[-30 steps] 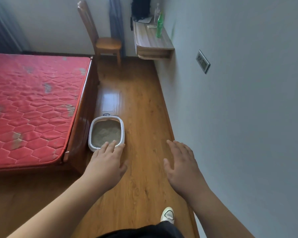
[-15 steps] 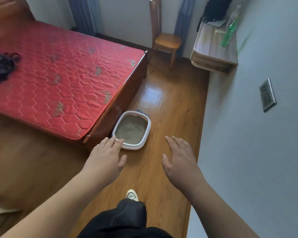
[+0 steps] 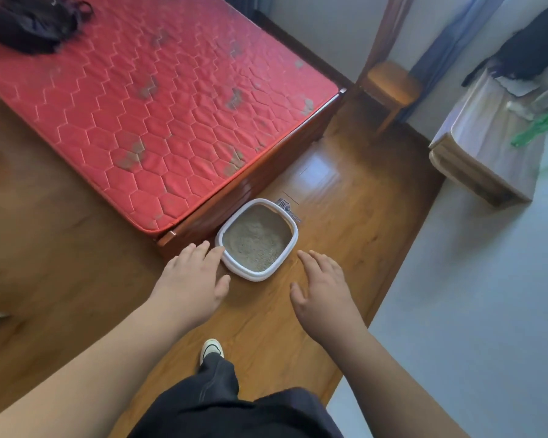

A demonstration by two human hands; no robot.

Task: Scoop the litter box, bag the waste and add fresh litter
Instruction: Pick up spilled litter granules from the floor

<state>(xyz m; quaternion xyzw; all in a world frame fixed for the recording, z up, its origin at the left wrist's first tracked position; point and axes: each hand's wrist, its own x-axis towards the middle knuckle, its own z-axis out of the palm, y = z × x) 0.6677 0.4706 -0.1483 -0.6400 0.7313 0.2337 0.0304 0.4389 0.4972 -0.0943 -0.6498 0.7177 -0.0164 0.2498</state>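
Observation:
A white litter box holding grey-brown litter sits on the wooden floor against the foot corner of the bed. A small grey scoop pokes out behind its far rim. My left hand is stretched forward with straight fingers, its fingertips overlapping the box's near-left rim in the view. My right hand is held out flat to the right of the box, empty, fingers spread. Both hands are well above the floor. No bag or fresh litter shows.
A bed with a red quilted mattress fills the left, dark clothing on it. A wooden chair stands at the back and a wall shelf with a green bottle on the right. My shoe is on the floor.
The view has swung left and moved closer to the litter box, which now lies between my two hands. Both hands stay outstretched and empty.

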